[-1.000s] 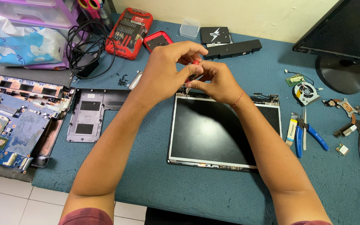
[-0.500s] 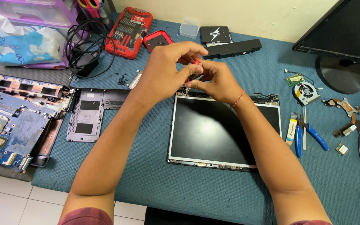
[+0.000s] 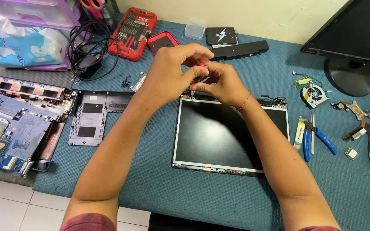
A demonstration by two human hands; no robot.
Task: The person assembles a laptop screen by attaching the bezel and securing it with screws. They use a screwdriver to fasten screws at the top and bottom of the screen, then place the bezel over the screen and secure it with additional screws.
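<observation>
Screwdriver: a small red-handled screwdriver (image 3: 201, 73) is held upright over the top left corner of the flat black laptop screen panel (image 3: 230, 134), which lies on the blue table mat (image 3: 159, 171).
Left hand: the left hand (image 3: 170, 72) is closed around the red handle from above.
Right hand: the right hand (image 3: 221, 85) is pinched narrow on the lower shaft, just beside the left hand.
Behind the hands: a red screwdriver bit case (image 3: 132, 33), a long black battery bar (image 3: 238, 50) and a small clear plastic box (image 3: 195, 30) are seen, well apart from the panel.
Left side: a grey plastic bottom cover (image 3: 93, 117) and a blue motherboard (image 3: 9, 134) are laid near the mat's edge.
Right side: blue-handled pliers (image 3: 315, 137) and a small round cooling fan (image 3: 314, 95) are placed near the panel.
Open room: bare mat is left below the panel, between the forearms and the front edge.
</observation>
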